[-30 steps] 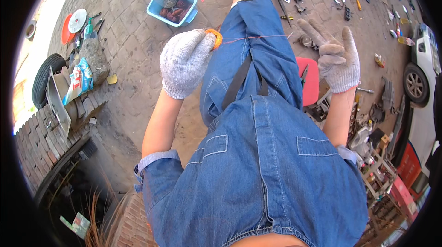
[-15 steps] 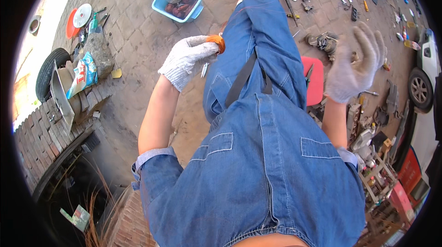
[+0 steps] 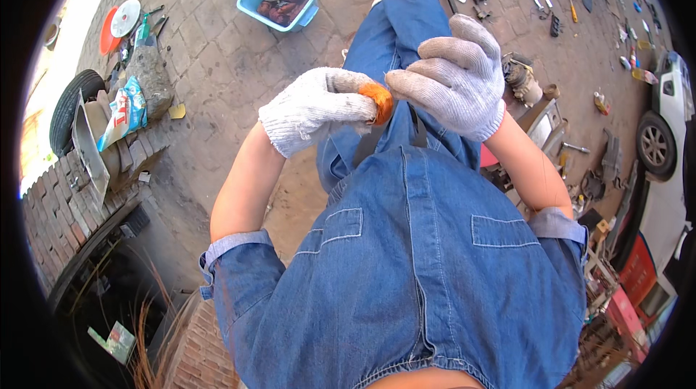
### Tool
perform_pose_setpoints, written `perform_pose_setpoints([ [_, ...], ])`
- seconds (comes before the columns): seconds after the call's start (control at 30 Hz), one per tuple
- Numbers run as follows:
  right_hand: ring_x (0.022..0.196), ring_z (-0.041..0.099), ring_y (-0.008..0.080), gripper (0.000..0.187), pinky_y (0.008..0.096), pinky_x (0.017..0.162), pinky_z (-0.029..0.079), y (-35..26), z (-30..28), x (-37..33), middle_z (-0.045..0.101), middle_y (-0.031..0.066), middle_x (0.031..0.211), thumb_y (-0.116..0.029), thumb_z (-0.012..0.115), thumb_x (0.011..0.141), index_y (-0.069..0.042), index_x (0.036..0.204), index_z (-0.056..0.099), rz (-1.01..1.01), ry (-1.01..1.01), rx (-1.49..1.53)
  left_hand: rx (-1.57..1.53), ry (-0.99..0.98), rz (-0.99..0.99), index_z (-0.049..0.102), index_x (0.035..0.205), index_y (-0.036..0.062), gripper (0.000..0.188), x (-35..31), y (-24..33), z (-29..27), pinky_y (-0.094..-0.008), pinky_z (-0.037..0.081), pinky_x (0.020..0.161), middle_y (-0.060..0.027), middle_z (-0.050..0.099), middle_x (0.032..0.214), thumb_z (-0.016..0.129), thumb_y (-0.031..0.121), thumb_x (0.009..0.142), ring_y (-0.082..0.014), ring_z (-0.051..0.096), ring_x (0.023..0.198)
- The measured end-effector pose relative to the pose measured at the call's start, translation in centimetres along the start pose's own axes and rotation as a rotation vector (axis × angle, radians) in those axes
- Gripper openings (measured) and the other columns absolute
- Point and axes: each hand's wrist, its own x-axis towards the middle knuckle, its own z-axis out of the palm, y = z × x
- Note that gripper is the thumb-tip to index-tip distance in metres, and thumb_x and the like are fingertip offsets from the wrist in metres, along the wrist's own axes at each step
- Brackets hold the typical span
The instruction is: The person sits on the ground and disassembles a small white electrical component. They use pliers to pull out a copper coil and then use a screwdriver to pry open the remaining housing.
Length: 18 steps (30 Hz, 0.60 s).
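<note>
My left hand (image 3: 319, 105), in a white knitted glove, is closed round a small orange, copper-coloured wad (image 3: 378, 101) that sticks out past its thumb and fingertips. From the right, my right hand (image 3: 460, 81), in a greyer knitted glove, reaches over my lap with curled fingers. Its foremost fingertip is at the upper edge of the wad; whether it touches is unclear. That fingertip seems pinched, and anything thin held there is too small to make out. Both hands are above my blue denim overalls (image 3: 391, 244).
A light blue tub (image 3: 308, 15) with reddish-brown bundles stands on the paving ahead. Tools and metal parts, including a screwdriver (image 3: 573, 12), lie scattered on the right by a white car (image 3: 678, 99). At left are a tyre (image 3: 69, 117) and a brick edge (image 3: 69, 215).
My right hand has swung left and inward from beside my knee to the wad, its spread fingers now curled. My left hand has moved right, still holding the wad.
</note>
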Motion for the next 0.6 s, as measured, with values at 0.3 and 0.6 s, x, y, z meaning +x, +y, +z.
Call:
perform_pose_setpoints([
  [0.3, 0.071, 0.058, 0.0097, 0.019, 0.0244, 0.068, 0.047, -1.2, -3.0, 1.6, 0.064, 0.0006, 0.073, -0.022, 0.067, 0.085, -0.003, 0.084, 0.071, 1.063, -0.443, 1.184, 1.184, 0.383, 0.949, 0.071, 0.098, 0.0027, 0.030, -0.4, 0.7, 1.1, -0.0324, 0.052, 0.079, -0.0083, 0.063, 0.101, 0.079, 0.007, 0.070, -0.0200, 0.063, 0.090],
  [0.6, 0.079, 0.059, 0.0149, 0.020, 0.0278, 0.079, 0.048, -2.7, -2.1, 0.4, 0.064, 0.0079, 0.084, -0.017, 0.061, 0.087, 0.002, 0.085, 0.067, 1.328, -0.269, 2.125, 1.441, 0.393, 1.291, 0.072, 0.099, 0.0053, 0.030, -1.1, -1.0, 0.6, -0.0399, 0.055, 0.074, -0.0136, 0.069, 0.091, 0.078, 0.011, 0.071, -0.0308, 0.069, 0.083],
])
